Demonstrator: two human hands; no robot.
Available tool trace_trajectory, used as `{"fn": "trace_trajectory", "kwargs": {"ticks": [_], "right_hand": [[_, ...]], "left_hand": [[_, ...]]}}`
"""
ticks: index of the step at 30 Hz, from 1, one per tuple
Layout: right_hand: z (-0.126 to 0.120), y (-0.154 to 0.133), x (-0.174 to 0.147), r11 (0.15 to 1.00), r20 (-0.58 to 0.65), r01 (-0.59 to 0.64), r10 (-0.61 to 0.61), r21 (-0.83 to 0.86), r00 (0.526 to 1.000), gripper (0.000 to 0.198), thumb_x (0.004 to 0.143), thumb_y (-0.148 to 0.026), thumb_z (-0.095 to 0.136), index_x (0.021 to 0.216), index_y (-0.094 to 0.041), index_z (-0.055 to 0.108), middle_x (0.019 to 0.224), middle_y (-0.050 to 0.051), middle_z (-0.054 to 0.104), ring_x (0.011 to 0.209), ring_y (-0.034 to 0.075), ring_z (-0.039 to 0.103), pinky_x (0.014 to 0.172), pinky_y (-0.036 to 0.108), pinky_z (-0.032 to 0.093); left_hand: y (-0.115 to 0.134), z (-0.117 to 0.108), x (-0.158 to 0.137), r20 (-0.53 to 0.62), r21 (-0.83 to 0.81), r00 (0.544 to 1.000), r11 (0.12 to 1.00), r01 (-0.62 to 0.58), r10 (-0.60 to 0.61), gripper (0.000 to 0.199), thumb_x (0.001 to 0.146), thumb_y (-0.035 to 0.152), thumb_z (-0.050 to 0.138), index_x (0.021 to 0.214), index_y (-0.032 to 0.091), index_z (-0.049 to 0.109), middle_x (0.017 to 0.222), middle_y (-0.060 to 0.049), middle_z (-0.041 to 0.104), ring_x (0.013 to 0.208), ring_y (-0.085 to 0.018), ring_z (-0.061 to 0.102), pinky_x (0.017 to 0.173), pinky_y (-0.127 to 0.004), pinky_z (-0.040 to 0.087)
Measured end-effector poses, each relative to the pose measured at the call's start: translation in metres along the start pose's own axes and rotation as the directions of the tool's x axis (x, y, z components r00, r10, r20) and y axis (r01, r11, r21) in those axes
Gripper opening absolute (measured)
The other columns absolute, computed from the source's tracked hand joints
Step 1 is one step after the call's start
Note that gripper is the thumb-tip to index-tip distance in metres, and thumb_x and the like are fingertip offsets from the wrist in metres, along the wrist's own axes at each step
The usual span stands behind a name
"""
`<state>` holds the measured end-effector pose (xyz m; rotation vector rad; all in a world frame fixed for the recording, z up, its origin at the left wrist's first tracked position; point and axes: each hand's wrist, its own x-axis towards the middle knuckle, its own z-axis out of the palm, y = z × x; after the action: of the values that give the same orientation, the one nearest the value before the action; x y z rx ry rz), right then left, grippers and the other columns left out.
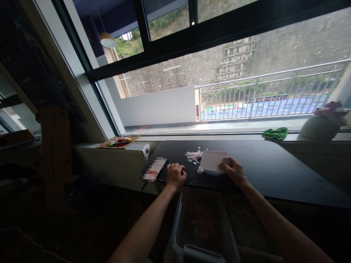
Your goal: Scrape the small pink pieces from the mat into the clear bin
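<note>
My right hand [233, 171] grips the right end of a flat white plastic scraper [212, 160], its thumb on top and a little blurred. The scraper is tilted against the dark table [255, 164]. Beyond its left side lies a loose pile of torn white paper scraps [193, 156]. One small scrap [200, 170] sits at its lower left corner. My left hand [176, 175] rests on the table's near edge with the fingers curled in, and nothing shows in them. Left of that hand lies a phone [155, 169], partly pixelated.
Below the table edge stands a clear plastic bin [178, 223], between my arms. On the sill are a green cloth [275, 133] and a rounded white object [319, 126]. Cardboard with colourful items [119, 141] lies on the left ledge by a radiator [115, 157]. A large window spans the back.
</note>
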<state>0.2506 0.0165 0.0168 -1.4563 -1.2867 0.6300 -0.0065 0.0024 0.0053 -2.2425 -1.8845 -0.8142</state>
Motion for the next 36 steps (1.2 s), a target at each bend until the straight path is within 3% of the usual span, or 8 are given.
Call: {"fn": "trace_trajectory", "kwargs": {"ticks": [5,9,13,18,23,27,32,36], "right_hand": [[0.0,0.001,0.0,0.998,-0.096,-0.034,0.038,0.047,0.995,0.028,0.061,-0.04,0.056,0.082,-0.021,0.058,0.077,0.003,0.064,0.073,0.022,0.058,0.068,0.034,0.047],[0.0,0.0,-0.001,1.0,-0.069,0.006,-0.007,-0.007,0.998,0.024,0.063,-0.038,0.054,0.08,-0.023,0.058,0.074,0.002,0.063,0.071,0.022,0.058,0.068,0.033,0.047],[0.0,0.0,-0.002,0.999,-0.12,-0.023,0.019,-0.027,0.993,0.026,0.064,-0.038,0.051,0.084,-0.022,0.056,0.078,0.004,0.062,0.073,0.023,0.058,0.069,0.034,0.047],[-0.002,0.001,-0.004,1.0,-0.094,-0.013,0.012,-0.02,0.996,0.03,0.065,-0.039,0.051,0.088,-0.021,0.056,0.081,0.005,0.061,0.074,0.022,0.057,0.068,0.033,0.047],[-0.002,0.001,-0.004,0.998,-0.166,-0.029,0.02,-0.05,0.986,0.027,0.068,-0.038,0.049,0.088,-0.021,0.057,0.077,0.004,0.061,0.072,0.022,0.056,0.07,0.034,0.046],[0.0,-0.002,-0.004,1.0,-0.125,-0.004,0.0,-0.029,0.992,0.028,0.066,-0.038,0.051,0.087,-0.02,0.058,0.078,0.005,0.061,0.072,0.021,0.056,0.069,0.033,0.046],[-0.022,0.004,-0.008,0.993,-0.151,-0.046,0.029,-0.106,0.988,0.025,0.063,-0.036,0.051,0.081,-0.021,0.06,0.071,0.003,0.061,0.07,0.022,0.056,0.068,0.035,0.045],[-0.044,0.008,-0.009,0.995,-0.236,-0.089,0.078,-0.038,0.969,0.03,0.062,-0.038,0.054,0.084,-0.02,0.06,0.074,0.004,0.062,0.07,0.022,0.056,0.065,0.034,0.045]], "left_hand": [[-0.001,0.001,0.0,-0.008,0.008,1.0,1.0,-0.005,0.005,0.02,0.079,0.018,0.05,0.089,0.021,0.068,0.089,-0.005,0.065,0.094,-0.022,0.055,0.1,-0.041,0.032],[-0.004,0.005,0.0,-0.023,0.007,1.0,1.0,-0.015,0.015,0.019,0.079,0.019,0.051,0.088,0.021,0.068,0.089,-0.005,0.065,0.093,-0.022,0.055,0.1,-0.04,0.032],[-0.004,0.004,0.0,-0.021,0.011,1.0,1.0,-0.018,0.018,0.02,0.078,0.018,0.05,0.088,0.022,0.068,0.09,-0.005,0.065,0.093,-0.022,0.055,0.1,-0.041,0.031],[-0.003,0.001,0.0,-0.001,0.02,1.0,1.0,-0.016,0.016,0.021,0.079,0.019,0.049,0.089,0.022,0.067,0.09,-0.005,0.065,0.094,-0.022,0.056,0.1,-0.041,0.032],[-0.002,0.0,-0.001,0.002,0.024,1.0,1.0,-0.014,0.014,0.022,0.08,0.019,0.048,0.09,0.02,0.068,0.091,-0.006,0.065,0.094,-0.023,0.056,0.101,-0.042,0.031],[-0.002,0.0,-0.001,-0.005,0.02,1.0,1.0,-0.016,0.016,0.022,0.079,0.018,0.048,0.089,0.02,0.068,0.09,-0.006,0.066,0.094,-0.023,0.056,0.1,-0.042,0.032],[-0.003,0.003,-0.001,-0.026,0.021,0.999,0.999,-0.034,0.034,0.02,0.079,0.018,0.05,0.087,0.021,0.068,0.088,-0.006,0.066,0.092,-0.023,0.057,0.099,-0.042,0.033],[-0.003,0.005,-0.001,-0.056,0.018,0.997,0.999,-0.046,0.047,0.019,0.079,0.018,0.051,0.086,0.021,0.068,0.087,-0.006,0.066,0.09,-0.023,0.056,0.098,-0.043,0.034]]}}
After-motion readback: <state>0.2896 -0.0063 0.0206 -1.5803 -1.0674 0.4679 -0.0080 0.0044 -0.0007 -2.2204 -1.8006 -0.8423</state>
